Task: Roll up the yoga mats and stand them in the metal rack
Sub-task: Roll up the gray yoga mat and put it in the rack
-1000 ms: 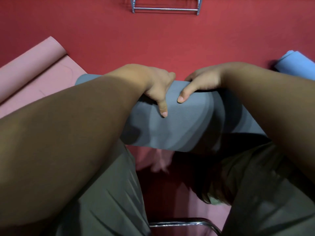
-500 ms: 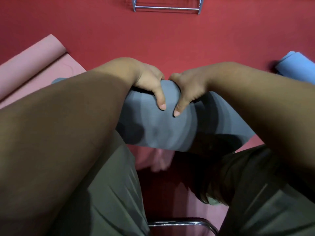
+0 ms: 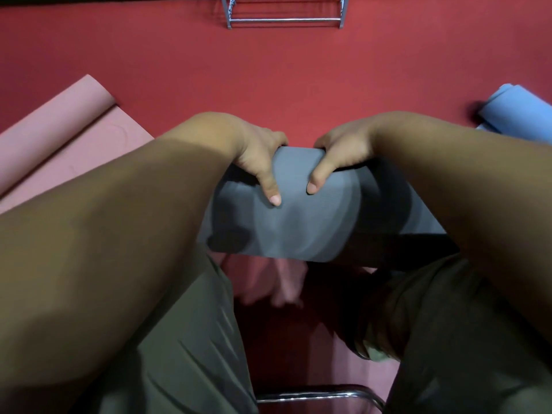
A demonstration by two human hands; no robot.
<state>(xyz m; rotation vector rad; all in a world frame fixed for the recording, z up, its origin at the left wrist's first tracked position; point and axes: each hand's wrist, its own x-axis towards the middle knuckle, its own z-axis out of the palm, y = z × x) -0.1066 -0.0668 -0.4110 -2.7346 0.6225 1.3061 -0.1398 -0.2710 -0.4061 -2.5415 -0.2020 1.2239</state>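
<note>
1. Across the middle of the view, a rolled grey mat (image 3: 298, 222) was held crosswise; both its ends were covered by the forearms, and whether it rested on the red floor (image 3: 298, 79) could not be told.
2. It was gripped along its far edge by the left hand (image 3: 257, 156) and the right hand (image 3: 343, 150), close together but apart. Thumbs were laid on the near face; the other fingers were curled over the far side, mostly hidden.
3. Well beyond the grey mat, the metal rack (image 3: 285, 20) was cut off by the top edge.
4. Left of the grey mat, a partly rolled pink mat (image 3: 59, 130) was cut by the frame; right of it, a blue mat (image 3: 516, 112) likewise.
5. Below the grey mat, a blurred pink shape could not be made out.
</note>
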